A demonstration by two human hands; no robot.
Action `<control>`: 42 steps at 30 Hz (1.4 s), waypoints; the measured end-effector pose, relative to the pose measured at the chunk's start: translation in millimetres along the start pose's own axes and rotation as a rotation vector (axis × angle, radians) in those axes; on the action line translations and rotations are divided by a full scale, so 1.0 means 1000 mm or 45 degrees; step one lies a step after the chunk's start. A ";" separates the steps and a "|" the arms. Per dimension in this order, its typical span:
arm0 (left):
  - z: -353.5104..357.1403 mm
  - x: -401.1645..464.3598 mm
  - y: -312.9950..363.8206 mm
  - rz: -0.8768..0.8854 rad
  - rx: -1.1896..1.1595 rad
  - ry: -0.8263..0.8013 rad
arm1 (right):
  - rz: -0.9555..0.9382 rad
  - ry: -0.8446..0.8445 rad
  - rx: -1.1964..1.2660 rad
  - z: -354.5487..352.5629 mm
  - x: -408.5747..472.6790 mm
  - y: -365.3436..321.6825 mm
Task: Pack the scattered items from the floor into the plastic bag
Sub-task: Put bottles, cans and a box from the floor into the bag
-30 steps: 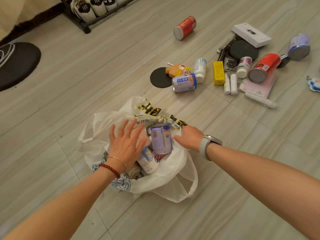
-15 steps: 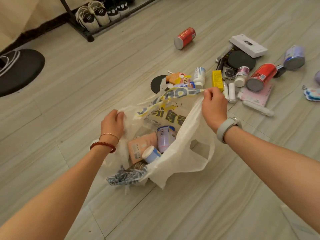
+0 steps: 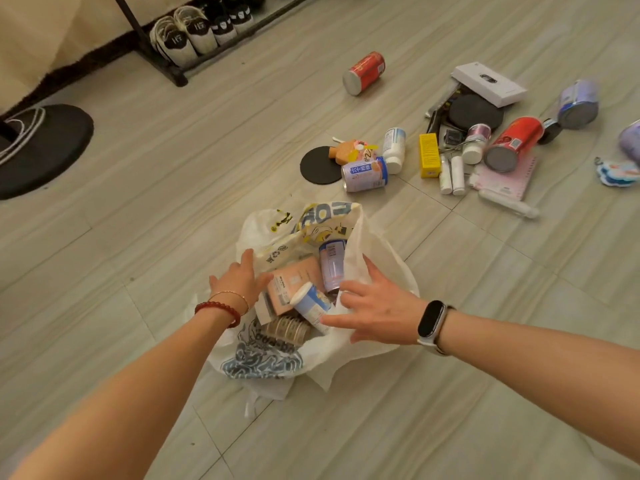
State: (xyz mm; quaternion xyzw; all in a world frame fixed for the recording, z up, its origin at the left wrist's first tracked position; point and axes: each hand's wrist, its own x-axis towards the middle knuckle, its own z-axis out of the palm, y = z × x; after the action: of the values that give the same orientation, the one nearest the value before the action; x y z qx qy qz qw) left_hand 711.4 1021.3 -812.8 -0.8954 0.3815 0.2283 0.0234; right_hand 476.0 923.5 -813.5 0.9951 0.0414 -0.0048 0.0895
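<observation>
White plastic bag [image 3: 377, 268] released, slumped since earlier; left hand [image 3: 239, 282], right hand [image 3: 377, 311] fingers now spread on rim.

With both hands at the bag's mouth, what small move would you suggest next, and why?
Probably reach the right hand forward to the pale blue can lying on its side just beyond the plastic bag. Both hands look open and hold nothing, the left hand rests on the bag's rim, its mouth gapes, and that can looks nearest.
</observation>
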 end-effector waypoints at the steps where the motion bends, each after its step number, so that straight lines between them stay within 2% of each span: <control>1: -0.002 -0.002 0.003 0.051 -0.046 0.061 | 0.004 0.044 0.013 0.000 0.000 0.001; 5: -0.015 -0.005 0.008 0.171 -0.203 0.283 | 0.195 0.223 0.168 -0.005 -0.006 0.025; 10: -0.035 -0.003 0.016 0.086 -0.549 0.577 | 0.647 0.576 0.223 -0.026 -0.011 0.084; 12: -0.044 -0.003 0.024 0.062 -0.630 0.682 | 0.807 0.650 0.205 -0.033 -0.014 0.104; 15: -0.046 -0.009 0.039 0.017 -0.449 0.624 | 0.963 0.579 0.215 -0.030 -0.027 0.118; 18: -0.041 -0.019 0.055 0.038 -0.182 0.475 | 0.996 0.250 0.338 -0.018 -0.050 0.111; 20: -0.040 -0.024 0.067 0.102 -0.075 0.507 | 0.993 0.076 0.477 -0.013 -0.064 0.099; 23: -0.038 -0.033 0.096 0.376 0.004 0.679 | 0.927 0.165 0.498 -0.022 -0.081 0.091; 26: -0.026 -0.049 0.140 0.721 0.114 0.767 | 1.028 0.239 0.523 -0.035 -0.103 0.087; 28: -0.013 -0.065 0.173 0.897 0.163 0.662 | 1.185 0.198 0.551 -0.038 -0.127 0.083; 33: 0.047 -0.097 0.243 1.273 0.207 0.354 | 1.664 -0.400 0.768 -0.027 -0.212 0.060; 35: 0.077 -0.108 0.260 1.328 0.262 0.089 | 1.749 -0.526 0.862 -0.023 -0.243 0.039; 37: 0.104 -0.114 0.265 1.291 0.437 -0.202 | 1.762 -0.625 0.899 -0.020 -0.264 0.016; 39: 0.128 -0.117 0.266 1.284 0.587 -0.306 | 1.681 -0.701 0.845 -0.021 -0.279 0.000; 42: 0.152 -0.113 0.260 1.303 0.759 -0.393 | 1.383 -0.776 0.777 -0.023 -0.301 -0.010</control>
State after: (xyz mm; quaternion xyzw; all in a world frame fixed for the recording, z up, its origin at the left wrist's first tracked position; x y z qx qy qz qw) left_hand 403.3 946.5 -866.4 -0.5099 0.8030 0.2211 0.2153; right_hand 175.0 913.3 -788.1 0.8098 -0.4929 -0.2500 -0.1969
